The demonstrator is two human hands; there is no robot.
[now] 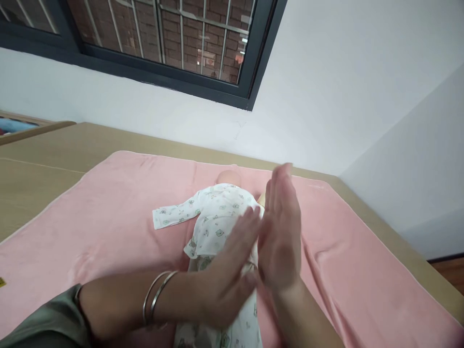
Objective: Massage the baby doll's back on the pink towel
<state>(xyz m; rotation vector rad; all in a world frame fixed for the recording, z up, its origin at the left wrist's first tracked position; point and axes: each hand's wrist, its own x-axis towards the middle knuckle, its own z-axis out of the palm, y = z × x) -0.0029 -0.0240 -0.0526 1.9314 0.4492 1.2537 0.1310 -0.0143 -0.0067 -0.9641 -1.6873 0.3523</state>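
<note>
The doll (217,222) lies near the middle of the pink blanket (108,222), with its long axis running from near to far. Its head (229,176) points away toward the far wall, and its lower end comes toward the near edge of the view, where it is cut off. It wears a white printed garment, and one sleeve (176,214) sticks out flat to the left, crosswise to the body. The head is mostly hidden behind the clothed shoulders, so only a rounded top shows. The doll's right side and middle are covered by the two hands, and whether it lies face up or face down cannot be told.

The left hand (228,275) reaches in from the near left, fingers straight and close together, flat and fully open, gripping nothing. Its palm rests against or just over the doll's middle; the blur makes the contact hard to judge. Two thin bangles (156,296) sit on that wrist, and a grey-green sleeve (50,321) is cut off at the lower left corner. The right hand (281,232) stands on edge, fingers straight and together, pointing far, open and holding nothing. Its palm meets the fingertips of the left hand just beside the doll's right side.

The blanket covers a tan bed surface (39,169). A white wall (326,96) and a dark-framed window (163,38) stand beyond.
</note>
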